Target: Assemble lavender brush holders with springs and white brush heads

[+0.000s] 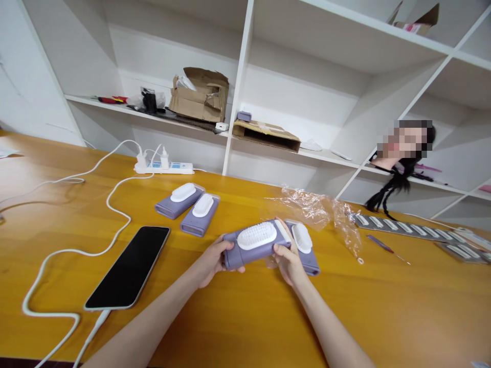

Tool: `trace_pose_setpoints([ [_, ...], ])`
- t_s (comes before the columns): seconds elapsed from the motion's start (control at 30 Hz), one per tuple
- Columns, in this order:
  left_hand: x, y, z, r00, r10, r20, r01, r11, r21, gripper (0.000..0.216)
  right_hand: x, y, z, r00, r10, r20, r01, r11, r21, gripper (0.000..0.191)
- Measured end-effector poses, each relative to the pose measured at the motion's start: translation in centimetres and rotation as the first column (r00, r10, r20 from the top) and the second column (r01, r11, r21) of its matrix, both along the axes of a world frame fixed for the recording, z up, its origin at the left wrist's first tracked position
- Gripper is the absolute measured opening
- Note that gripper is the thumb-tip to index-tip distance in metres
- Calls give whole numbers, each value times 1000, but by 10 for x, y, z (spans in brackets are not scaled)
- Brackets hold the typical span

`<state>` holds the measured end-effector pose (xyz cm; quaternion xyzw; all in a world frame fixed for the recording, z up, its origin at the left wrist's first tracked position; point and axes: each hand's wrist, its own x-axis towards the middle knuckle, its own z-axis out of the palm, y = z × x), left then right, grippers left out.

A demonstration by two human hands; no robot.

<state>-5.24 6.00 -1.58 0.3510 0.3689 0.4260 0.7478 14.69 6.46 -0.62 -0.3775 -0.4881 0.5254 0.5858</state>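
Note:
Between my two hands is a flat purple case with a white oval bristle brush (251, 250) facing up. My left hand (215, 260) grips its left end, thumb on top and fingers underneath. At its right end, by a pale strip, my right hand (287, 258) holds it with the thumb on the near edge; the other fingers are partly hidden. Just behind my right hand lies a similar purple brush case (310, 263), partly covered. Two more, a left purple brush case (171, 206) and a right purple brush case (197, 222), rest side by side farther back.
A phone (128, 268) on a white cable lies left. Behind it stands a power strip (176, 167). Crumpled clear plastic (307, 207), a thin screwdriver (387, 249) and a row of packaged white pieces (406, 229) lie right. White shelves hold cardboard boxes (201, 97) and a dark-haired mannequin head (399, 179).

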Motion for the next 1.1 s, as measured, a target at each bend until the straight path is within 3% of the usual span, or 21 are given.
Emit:
trace_pose_setpoints([
  [0.2, -1, 3, -2, 999, -51, -5, 51, 998, 40, 34, 2, 1, -1, 995, 27, -100, -29, 999, -16, 74],
  [0.6, -2, 0, -1, 999, -38, 0, 38, 996, 84, 28, 1, 0, 3, 979, 40, -201, -57, 995, -76, 78],
  [0.73, -3, 1, -2, 997, -83, 4, 82, 994, 67, 29, 1, -2, 6, 979, 42, -200, -55, 997, -61, 78],
  [0.93, -7, 3, -2, 996, -44, -74, 52, 992, 118, 23, 5, -3, 7, 974, 66, -216, -76, 997, -34, 75],
  [1.1, -10, 3, -3, 990, -131, -59, 133, 990, 39, 23, 11, 2, -1, 965, 110, -239, -131, 989, -72, 70],
])
